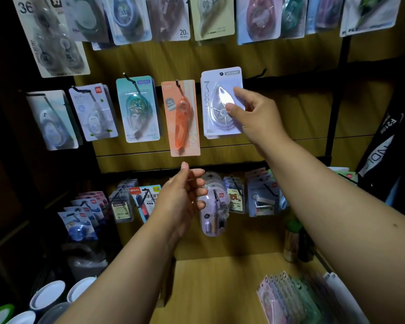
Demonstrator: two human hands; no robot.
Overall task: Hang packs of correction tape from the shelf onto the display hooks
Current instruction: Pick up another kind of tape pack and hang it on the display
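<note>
My right hand [253,113] pinches the right edge of a lilac correction tape pack [218,99], held flat against the wooden display wall in the middle row. Its top hides the hook behind it. To its left an orange pack [182,118] hangs on a black hook [178,86], then a teal pack [138,108]. My left hand [185,195] hovers below the orange pack with fingers loosely curled, holding nothing. A stack of packs [288,298] lies on the wooden shelf [208,288] at lower right.
More packs hang in a top row [211,17] and a lower row [215,202]. A bare black hook [258,74] sticks out right of the lilac pack. White-lidded tubs [49,295] stand at lower left; a dark bag [384,146] hangs at right.
</note>
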